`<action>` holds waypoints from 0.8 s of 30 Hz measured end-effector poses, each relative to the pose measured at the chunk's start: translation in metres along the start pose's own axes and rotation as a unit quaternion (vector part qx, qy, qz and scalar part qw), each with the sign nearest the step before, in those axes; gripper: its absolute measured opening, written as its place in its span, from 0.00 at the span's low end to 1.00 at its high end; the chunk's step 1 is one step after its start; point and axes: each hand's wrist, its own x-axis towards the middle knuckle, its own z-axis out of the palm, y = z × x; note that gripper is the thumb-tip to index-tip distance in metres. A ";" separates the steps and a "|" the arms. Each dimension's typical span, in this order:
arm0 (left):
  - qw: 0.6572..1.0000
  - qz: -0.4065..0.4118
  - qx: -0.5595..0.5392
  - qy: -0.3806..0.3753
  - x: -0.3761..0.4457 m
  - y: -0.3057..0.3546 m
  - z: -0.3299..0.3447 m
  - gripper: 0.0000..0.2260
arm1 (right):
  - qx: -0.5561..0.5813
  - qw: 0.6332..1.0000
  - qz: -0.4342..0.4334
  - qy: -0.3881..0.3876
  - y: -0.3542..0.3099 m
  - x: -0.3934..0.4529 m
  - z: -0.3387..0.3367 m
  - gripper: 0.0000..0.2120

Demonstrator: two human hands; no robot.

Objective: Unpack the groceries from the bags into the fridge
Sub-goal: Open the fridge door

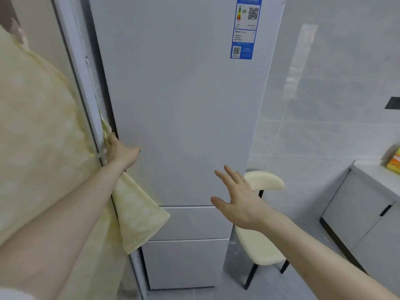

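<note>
While curled on fridge door (184,105) edge, left grip (121,150).

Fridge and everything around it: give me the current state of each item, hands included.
Fridge upper door: shut or nearly, left hand gripping its left edge.
Middle drawer: shut.
Bottom drawer: shut.
Right hand: open, fingers spread, holding nothing.
Yellow curtain: hanging, lower corner over the fridge front.
Chair: upright beside the fridge.
Cabinet doors: shut.

Smooth matt fridge door (184,109), glossy wall tiles (324,94), soft yellow cloth curtain (39,131)
</note>
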 end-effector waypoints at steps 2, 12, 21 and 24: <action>1.000 0.005 -0.009 -0.007 0.007 0.005 -0.003 0.43 | 0.000 1.000 -0.009 0.004 -0.001 0.010 -0.003 0.34; 0.998 -0.022 -0.039 -0.042 0.044 0.001 -0.004 0.28 | 0.014 1.000 -0.006 0.011 -0.003 0.044 0.001 0.35; 0.999 -0.039 -0.014 -0.027 0.035 0.005 -0.012 0.27 | 0.032 0.999 0.001 -0.002 -0.005 0.048 0.021 0.35; 0.998 -0.055 0.016 0.005 0.010 0.003 -0.010 0.33 | 0.032 0.999 -0.002 -0.005 -0.007 0.047 0.024 0.35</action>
